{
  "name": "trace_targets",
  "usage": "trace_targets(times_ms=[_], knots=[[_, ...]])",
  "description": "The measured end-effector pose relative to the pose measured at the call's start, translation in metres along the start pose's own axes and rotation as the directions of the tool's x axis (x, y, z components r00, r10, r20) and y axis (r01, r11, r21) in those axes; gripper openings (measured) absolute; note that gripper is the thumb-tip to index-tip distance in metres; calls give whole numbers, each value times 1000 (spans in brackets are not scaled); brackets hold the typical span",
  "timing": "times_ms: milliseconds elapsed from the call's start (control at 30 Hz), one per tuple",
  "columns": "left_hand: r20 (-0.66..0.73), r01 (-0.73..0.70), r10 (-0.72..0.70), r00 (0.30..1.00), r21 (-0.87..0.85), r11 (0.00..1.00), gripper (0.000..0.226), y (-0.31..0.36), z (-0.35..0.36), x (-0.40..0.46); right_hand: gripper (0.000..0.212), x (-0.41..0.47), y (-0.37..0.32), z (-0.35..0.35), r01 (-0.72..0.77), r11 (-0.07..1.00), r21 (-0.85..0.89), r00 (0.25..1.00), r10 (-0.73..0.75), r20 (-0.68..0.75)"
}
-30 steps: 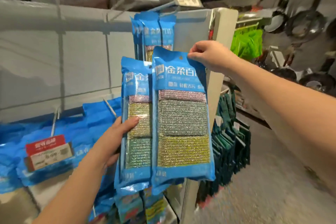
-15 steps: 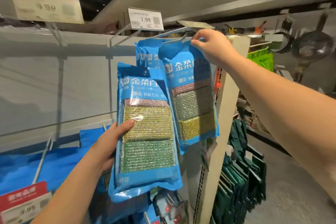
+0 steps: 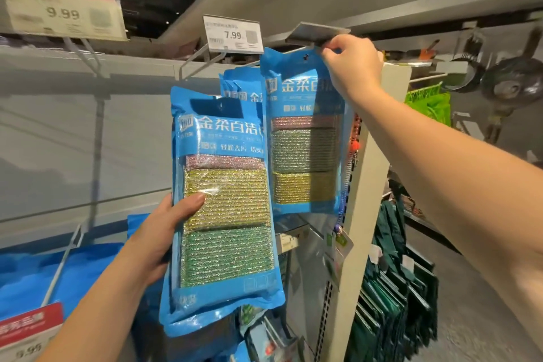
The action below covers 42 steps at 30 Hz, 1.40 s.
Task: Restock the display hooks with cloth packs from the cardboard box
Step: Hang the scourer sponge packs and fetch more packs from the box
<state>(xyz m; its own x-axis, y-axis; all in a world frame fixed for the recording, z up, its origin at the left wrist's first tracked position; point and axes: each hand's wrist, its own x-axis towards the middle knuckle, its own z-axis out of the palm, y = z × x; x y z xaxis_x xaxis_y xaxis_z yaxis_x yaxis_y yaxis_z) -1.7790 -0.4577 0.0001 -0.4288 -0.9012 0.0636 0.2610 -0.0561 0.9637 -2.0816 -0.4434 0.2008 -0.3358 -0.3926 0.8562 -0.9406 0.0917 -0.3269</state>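
Note:
My right hand (image 3: 348,63) pinches the top corner of a blue cloth pack (image 3: 304,138), holding its punched hole up at the tip of a display hook (image 3: 293,50) under a grey label holder. Behind it, more blue packs (image 3: 241,88) hang on the same hook. My left hand (image 3: 164,232) grips a small stack of the same blue packs (image 3: 226,206) from the left edge, thumb across the front, lower and to the left. Each pack shows pink, gold and green scouring cloths. The cardboard box is out of view.
A 7.99 price tag (image 3: 233,34) tops a neighbouring hook; a 9.99 tag (image 3: 58,9) hangs upper left. Blue bags (image 3: 35,276) fill lower hooks at left. A white shelf-end post (image 3: 364,200) stands right of the packs, with dark green goods (image 3: 393,288) and hanging pans (image 3: 511,82) beyond.
My right hand has lifted its pack from chest height up to the hook's tip. My left hand has stayed low with its stack. The view has tilted upward.

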Motion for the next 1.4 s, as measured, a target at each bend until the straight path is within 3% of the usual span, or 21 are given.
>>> trace_targets(times_ms=[33,67,167,200,600,767,867,967,1133,1233,1400], knots=[[0,-17,17,1000,-20,1000,42,-2,-3,-1,30,-1,2,2,3,1000,-16,1000,-3,-4],[18,-24,24,1000,-37,999,44,-4,-7,-5,31,-1,2,3,0,1000,-28,1000,0,-7],[53,-54,54,997,-10,999,101,-11,-24,-7,32,-2,-1,5,-3,997,-73,1000,2,-17],[63,-58,59,996,-13,998,109,-11,-26,-9,32,-2,-2,5,-7,996,-83,1000,6,-14],[106,-115,123,987,-73,991,117,-17,-10,-26,32,-5,-10,26,-135,975,-175,988,146,50],[114,-53,67,991,-120,991,133,-22,-3,-20,30,-6,-7,33,-70,992,-102,990,82,113],[102,-47,60,993,-129,991,130,-28,-2,-12,28,-7,-7,38,-67,989,-135,989,84,123],[122,-58,73,990,-127,990,126,-26,5,-13,41,-13,-6,39,-84,990,-114,986,99,135],[135,-61,74,988,-97,993,112,-32,9,-17,34,-41,-2,18,123,991,53,972,-131,196],[137,-82,90,986,-66,994,107,-34,16,-18,33,-56,-10,0,122,972,200,912,-189,365],[154,-114,121,981,-56,992,86,-37,30,-20,26,-66,-9,-13,17,976,218,769,-152,621]])
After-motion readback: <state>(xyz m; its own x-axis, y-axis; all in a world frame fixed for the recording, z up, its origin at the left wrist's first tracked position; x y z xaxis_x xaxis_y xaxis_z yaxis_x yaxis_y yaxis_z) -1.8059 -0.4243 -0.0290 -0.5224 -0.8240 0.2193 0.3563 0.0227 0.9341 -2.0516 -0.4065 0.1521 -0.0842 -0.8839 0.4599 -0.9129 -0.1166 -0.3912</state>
